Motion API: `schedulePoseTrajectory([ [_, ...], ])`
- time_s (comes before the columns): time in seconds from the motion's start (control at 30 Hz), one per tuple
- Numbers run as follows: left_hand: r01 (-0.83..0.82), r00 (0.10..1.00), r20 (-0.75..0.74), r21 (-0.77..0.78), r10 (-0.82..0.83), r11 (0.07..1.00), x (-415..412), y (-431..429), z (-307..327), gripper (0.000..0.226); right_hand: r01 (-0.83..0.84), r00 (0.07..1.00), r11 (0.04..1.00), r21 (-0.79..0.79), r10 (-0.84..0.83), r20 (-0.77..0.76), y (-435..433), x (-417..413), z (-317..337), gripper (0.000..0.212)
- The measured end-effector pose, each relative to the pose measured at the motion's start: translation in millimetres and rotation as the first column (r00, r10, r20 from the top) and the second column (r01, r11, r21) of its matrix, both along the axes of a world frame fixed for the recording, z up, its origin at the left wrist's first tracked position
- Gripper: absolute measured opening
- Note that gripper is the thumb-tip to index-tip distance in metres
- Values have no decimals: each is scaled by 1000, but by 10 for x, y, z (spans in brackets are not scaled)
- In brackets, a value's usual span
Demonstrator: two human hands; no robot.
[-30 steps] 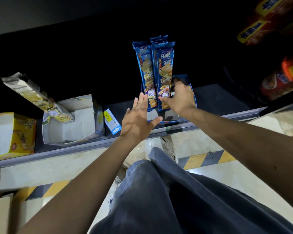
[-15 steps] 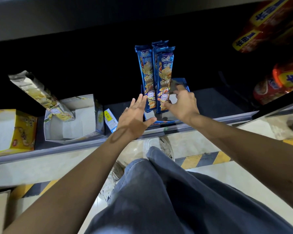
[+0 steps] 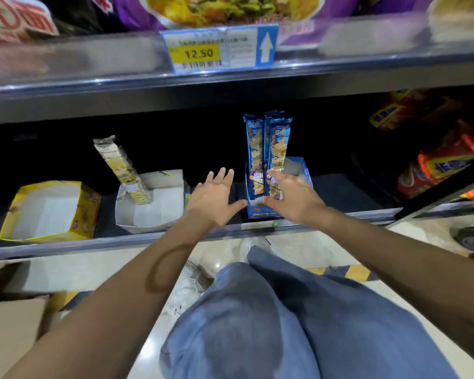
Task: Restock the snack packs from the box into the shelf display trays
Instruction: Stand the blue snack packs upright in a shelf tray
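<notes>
Blue foil snack packs (image 3: 267, 151) stand upright in a blue cardboard display tray (image 3: 303, 170) on the dark shelf (image 3: 340, 187). Left hand (image 3: 216, 198) hovers open-palmed, fingers spread, just beside the tray; right hand (image 3: 290, 198) rests open against the packs' lower ends.

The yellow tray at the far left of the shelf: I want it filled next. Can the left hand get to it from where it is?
Probably yes. The left hand is open and holds nothing, and the yellow tray sits at the shelf's front edge with its top open. Only the white tray lies between them, and it is low.
</notes>
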State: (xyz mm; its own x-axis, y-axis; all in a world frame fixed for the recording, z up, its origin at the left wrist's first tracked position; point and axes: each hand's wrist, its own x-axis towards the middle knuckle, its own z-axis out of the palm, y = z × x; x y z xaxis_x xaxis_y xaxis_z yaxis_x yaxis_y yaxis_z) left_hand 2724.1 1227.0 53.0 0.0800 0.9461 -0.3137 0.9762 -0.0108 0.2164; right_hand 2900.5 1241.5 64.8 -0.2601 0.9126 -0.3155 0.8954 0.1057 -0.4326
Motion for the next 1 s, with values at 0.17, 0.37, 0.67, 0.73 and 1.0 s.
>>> schedulePoseTrajectory([
  [0.17, -61, 998, -11, 30, 62, 998, -483, -304, 553, 80, -212, 976, 972, 98, 205, 71, -164, -416, 543, 69],
  [0.37, -215, 972, -76, 96, 222, 972, -1288, -909, 1225, 85, -427, 904, 893, 144, 418, 90, -469, -1201, 1194, 75],
  [0.67, -569, 799, -149, 130, 583, 812, -2662, -2560, 1789, 86, -701, 707, 679, 218, 702, 90, -1263, -2890, 1756, 75],
  [0.73, -654, 727, -156, 136, 668, 744, -2933, -3012, 1842, 86, -749, 649, 620, 235, 758, 70, -1509, -3267, 1837, 74],
  [1.0, -873, 420, -161, 199, 893, 446, -3553, -4561, 1699, 87, -902, 398, 376, 211, 915, 68, -2549, -4548, 1738, 67],
])
